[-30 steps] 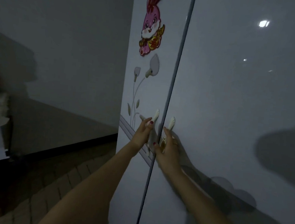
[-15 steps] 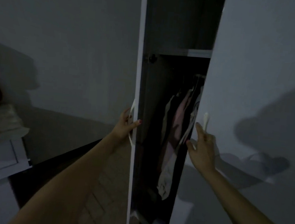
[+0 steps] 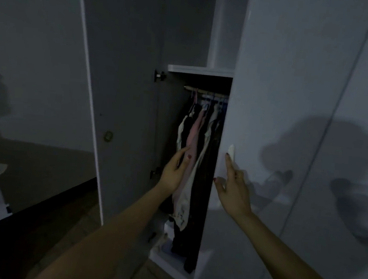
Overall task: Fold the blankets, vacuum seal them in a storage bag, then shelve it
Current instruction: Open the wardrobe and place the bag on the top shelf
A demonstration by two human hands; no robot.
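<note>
Wardrobe step. Left hand (image 3: pixel 172 173) fingers spread, holding nothing, by hanging clothes (image 3: pixel 192 153). Right hand (image 3: pixel 233 187) fingers straight, pressed together, on right door (image 3: pixel 269 102) near handle (image 3: pixel 231 150). I push door fully wide first. Blankets, storage bag not in view.

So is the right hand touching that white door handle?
Touching. The head view shows the right hand with its index fingertip resting on the white handle of the right wardrobe door, fingers straight.

No legible text, perhaps dimness.
</note>
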